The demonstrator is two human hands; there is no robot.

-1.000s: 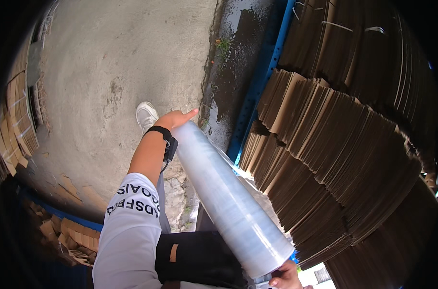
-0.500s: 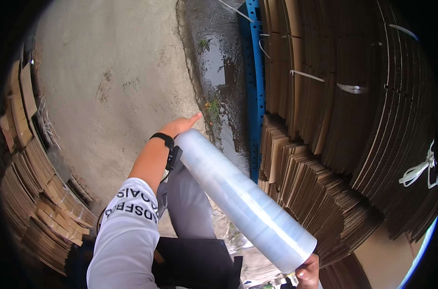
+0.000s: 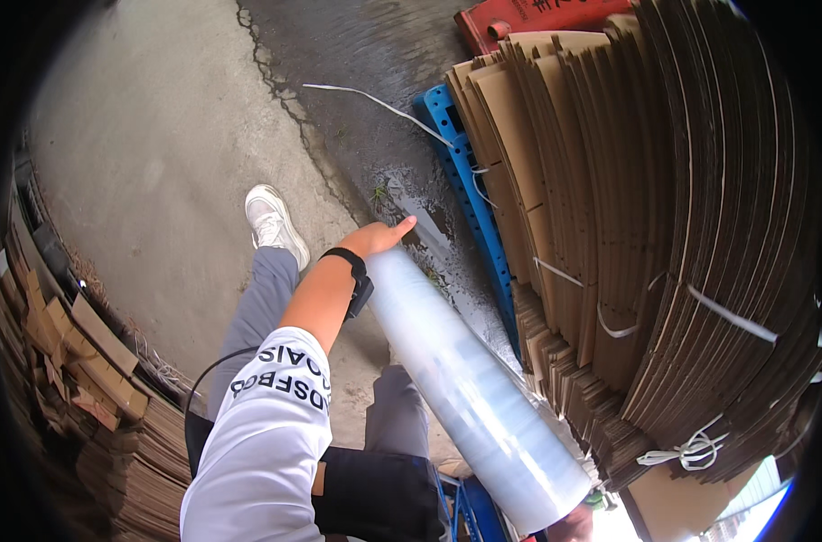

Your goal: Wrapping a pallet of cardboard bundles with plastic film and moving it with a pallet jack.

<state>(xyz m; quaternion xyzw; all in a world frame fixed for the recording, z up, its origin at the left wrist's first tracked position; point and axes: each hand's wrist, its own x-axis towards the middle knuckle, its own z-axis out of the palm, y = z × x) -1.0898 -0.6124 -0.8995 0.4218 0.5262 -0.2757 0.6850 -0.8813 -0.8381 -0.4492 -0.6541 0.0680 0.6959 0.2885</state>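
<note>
A long roll of clear stretch film [image 3: 479, 393] lies slantwise across my front, carried between my two hands. At its far upper-left end is my left hand [image 3: 379, 238], thumb stretched out and its other fingers hidden behind the roll's end. A black strap with a small black device [image 3: 359, 294] sits on that wrist. My right hand [image 3: 574, 524] is at the roll's near lower-right end, mostly hidden by the roll and washed out by bright light.
Tall stacks of flattened cardboard [image 3: 574, 172], tied with white straps, stand on a blue pallet [image 3: 479, 199] at right. A red object [image 3: 528, 20] lies beyond them. More cardboard [image 3: 149, 461] is stacked at left. The concrete ground [image 3: 158, 135] meets a wet, cracked strip. My white shoe [image 3: 274, 221] steps forward.
I have moved forward and my view has turned; the red object and my shoe have come into sight. The roll stays between both hands, its far end slightly farther right in view.
</note>
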